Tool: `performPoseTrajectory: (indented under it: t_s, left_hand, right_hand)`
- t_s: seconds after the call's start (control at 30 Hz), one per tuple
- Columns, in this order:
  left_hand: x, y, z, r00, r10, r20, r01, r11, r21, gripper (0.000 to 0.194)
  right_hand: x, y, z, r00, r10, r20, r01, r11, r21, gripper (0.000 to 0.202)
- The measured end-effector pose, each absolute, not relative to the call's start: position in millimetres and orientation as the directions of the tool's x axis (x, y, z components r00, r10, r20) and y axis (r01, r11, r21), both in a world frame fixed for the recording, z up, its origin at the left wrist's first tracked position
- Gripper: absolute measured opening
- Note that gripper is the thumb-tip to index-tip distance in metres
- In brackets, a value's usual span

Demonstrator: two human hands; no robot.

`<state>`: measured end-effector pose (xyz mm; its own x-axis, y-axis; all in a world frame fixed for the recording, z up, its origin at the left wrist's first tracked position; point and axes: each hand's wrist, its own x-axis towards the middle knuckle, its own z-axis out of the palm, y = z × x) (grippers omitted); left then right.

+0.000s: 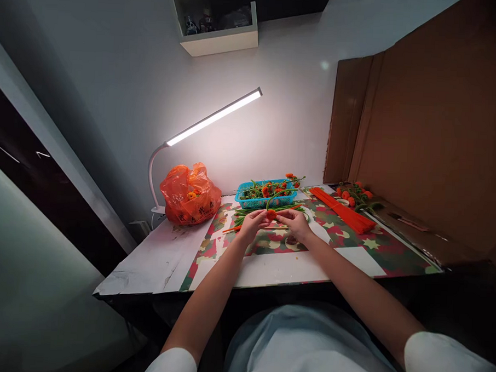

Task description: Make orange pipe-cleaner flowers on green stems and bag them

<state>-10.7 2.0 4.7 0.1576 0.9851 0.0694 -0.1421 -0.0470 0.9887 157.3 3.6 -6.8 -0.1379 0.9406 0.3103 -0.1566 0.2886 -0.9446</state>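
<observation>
Between my two hands, just above the table, is an orange artificial flower (272,215) with a green stem curving up and away to the right. My left hand (253,223) pinches the flower from its left side. From the right, the fingertips of my right hand (296,223) close on the flower's other edge. Directly behind my hands stands a blue plastic basket (244,199) with orange flowers and green stems in it. Green fuzzy stems (242,213) lie on the table in front of the basket, partly hidden by my hands.
An orange plastic bag (190,197) sits at the back left, beside a lit desk lamp (213,117). On the right lie a bundle of orange-red pipe cleaners (345,212) and several orange flowers (351,195). Cardboard (414,149) stands along the right side. A shelf (221,42) hangs above.
</observation>
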Motion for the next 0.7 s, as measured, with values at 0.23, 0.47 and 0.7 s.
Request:
performPoseTrajectory:
  t_s: [0.23,0.47,0.7]
  left_hand:
    - [-11.2,2.4,6.8,0.171,0.984,0.045,-0.238,-0.003,0.971,0.025]
    - [-10.7,1.9,7.9,0.153,0.985,0.077,-0.358,-0.017,0.934,0.016]
    - [-9.0,1.8,5.6,0.186,0.980,0.076,-0.431,0.011,0.902,0.020]
  right_hand:
    - [161.6,6.3,-5.6,-0.166,0.959,0.231,-0.206,0.195,-0.959,0.016]
    - [159.6,7.6,-9.0,-0.185,0.974,0.134,-0.266,0.082,-0.960,0.029]
    - [156.6,10.9,-13.4,-0.209,0.974,0.082,-0.359,0.001,-0.933,0.031]
